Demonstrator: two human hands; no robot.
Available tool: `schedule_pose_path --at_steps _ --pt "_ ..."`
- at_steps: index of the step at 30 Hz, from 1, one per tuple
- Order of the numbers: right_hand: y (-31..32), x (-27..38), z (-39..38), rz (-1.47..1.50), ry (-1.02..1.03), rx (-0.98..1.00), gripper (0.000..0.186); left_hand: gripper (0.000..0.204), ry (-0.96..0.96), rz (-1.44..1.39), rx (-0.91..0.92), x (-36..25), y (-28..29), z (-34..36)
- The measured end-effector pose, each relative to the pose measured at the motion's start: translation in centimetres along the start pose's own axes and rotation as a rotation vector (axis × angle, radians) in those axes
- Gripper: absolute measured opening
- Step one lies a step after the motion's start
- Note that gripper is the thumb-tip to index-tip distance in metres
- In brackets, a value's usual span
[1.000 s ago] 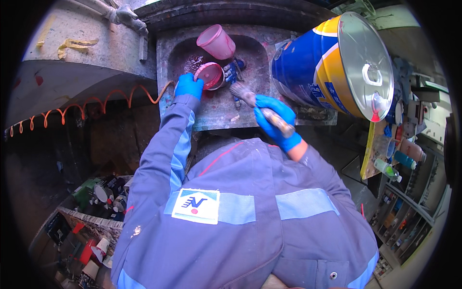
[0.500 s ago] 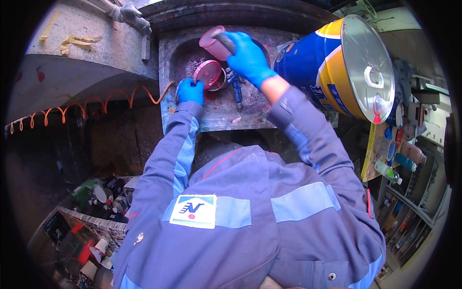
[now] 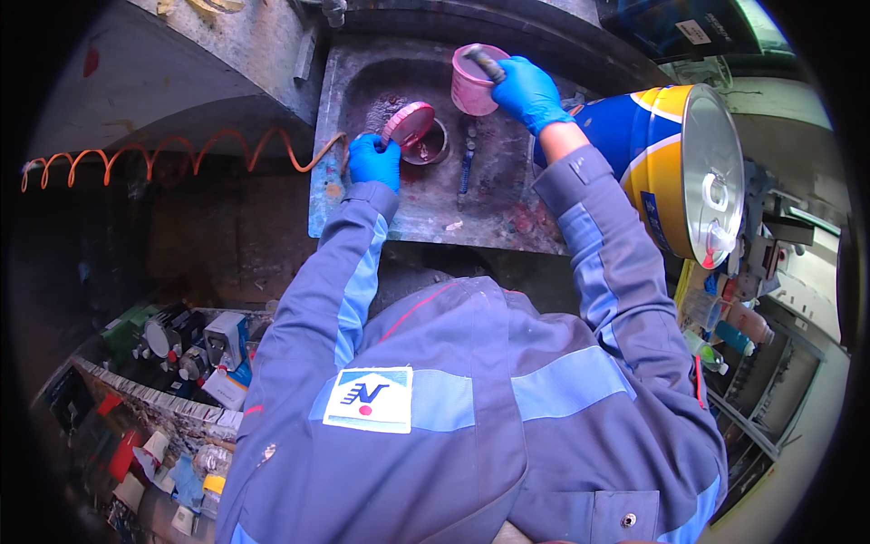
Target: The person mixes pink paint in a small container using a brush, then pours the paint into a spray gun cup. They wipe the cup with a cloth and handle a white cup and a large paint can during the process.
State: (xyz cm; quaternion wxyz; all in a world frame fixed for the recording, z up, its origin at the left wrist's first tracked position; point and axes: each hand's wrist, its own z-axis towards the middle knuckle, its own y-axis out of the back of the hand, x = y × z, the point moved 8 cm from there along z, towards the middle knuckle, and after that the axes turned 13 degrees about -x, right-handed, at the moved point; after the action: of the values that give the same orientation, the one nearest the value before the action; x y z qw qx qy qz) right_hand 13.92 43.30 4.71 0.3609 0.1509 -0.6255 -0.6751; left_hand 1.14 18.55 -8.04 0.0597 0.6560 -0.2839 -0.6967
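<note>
In a stained basin (image 3: 506,218), my left hand (image 3: 372,162), in a blue glove, grips a pink-coated lid (image 3: 407,121), tilted up over a round metal pot (image 3: 433,148) with red liquid. My right hand (image 3: 532,93), also gloved, is closed on a brush (image 3: 485,63). The brush's tip is down inside a pink plastic cup (image 3: 471,95) at the back of the basin, its bristles hidden. A blue-gripped tool (image 3: 467,163) lies between the pot and my right sleeve.
A large blue and yellow drum (image 3: 652,145) lies at the right of the basin, beside shelves of bottles. An orange coiled hose (image 3: 190,156) runs to the basin from the left. A cluttered bench (image 3: 190,417) is at lower left.
My right hand has moved up from the basin's middle to the pink cup with the brush. My left hand still holds the lid. The view has shifted, with the drum appearing lower.
</note>
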Motion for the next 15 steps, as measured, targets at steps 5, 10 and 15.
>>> schedule_pose_path --at_steps 5,10,15 --pt "-0.7 -5.3 -1.1 -0.102 -0.285 0.093 0.030 0.016 -0.080 -0.009 -0.026 0.4 -1.1 -0.1" --pt "0.2 -5.4 -0.9 -0.178 -0.363 0.102 0.034 0.017 -0.074 -0.123 -0.049 0.9 -1.9 0.4" --pt "7.9 -2.7 -3.0 0.230 -0.395 -0.135 0.033 0.016 -0.219 -0.109 0.062 0.4 -2.3 0.5"
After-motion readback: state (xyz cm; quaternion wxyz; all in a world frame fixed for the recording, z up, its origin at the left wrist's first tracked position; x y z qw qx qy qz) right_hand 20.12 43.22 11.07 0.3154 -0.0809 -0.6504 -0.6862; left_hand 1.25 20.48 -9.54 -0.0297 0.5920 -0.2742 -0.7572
